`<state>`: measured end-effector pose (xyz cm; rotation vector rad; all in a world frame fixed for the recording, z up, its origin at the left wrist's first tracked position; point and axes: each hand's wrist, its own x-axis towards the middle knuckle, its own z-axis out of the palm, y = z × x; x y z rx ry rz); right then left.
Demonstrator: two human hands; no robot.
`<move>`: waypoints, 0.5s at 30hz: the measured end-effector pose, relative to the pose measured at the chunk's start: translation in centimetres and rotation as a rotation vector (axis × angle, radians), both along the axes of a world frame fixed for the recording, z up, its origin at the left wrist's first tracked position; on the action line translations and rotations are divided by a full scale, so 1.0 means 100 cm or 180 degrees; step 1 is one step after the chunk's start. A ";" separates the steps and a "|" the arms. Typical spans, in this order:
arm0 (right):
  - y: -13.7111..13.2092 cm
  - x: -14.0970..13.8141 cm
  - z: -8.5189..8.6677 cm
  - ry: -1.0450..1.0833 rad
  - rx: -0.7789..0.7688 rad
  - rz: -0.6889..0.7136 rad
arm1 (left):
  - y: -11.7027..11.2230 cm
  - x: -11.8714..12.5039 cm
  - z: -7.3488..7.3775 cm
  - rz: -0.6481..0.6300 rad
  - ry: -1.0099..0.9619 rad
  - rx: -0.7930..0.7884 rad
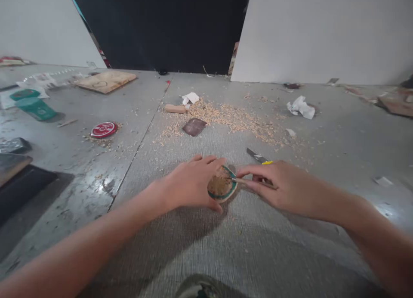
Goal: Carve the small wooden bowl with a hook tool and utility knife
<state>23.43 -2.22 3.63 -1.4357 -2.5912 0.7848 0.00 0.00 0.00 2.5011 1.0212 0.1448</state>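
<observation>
At the frame's centre, my nearer left hand [193, 184] clasps a round, brown, wooden-looking disc [222, 187] with a green border, fingers spread, while my right hand [284, 185] pinches a thin brown stick [245, 181] pointing leftward over the disc's right edge.

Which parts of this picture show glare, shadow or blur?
Head view: glare on the grey surface at left and far right; head view: soft shadow below the round piece and arms; head view: left forearm smeared; head view: red lid's small print unreadable.
</observation>
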 end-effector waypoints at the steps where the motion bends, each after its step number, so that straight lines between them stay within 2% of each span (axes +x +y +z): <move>1: 0.001 0.000 -0.001 0.0048 -0.0022 0.0003 | 0.001 -0.001 -0.001 0.0001 -0.0079 -0.0029; 6: 0.005 -0.001 -0.010 0.0098 -0.0244 -0.0033 | 0.008 -0.002 -0.003 -0.0096 -0.0409 -0.0106; 11: 0.004 -0.001 -0.017 0.0164 -0.0192 -0.0156 | 0.011 -0.002 0.003 0.0038 -0.0213 -0.0310; 15: 0.002 -0.003 -0.022 0.0267 -0.0291 -0.0201 | 0.015 -0.005 0.002 0.0027 -0.0234 -0.0351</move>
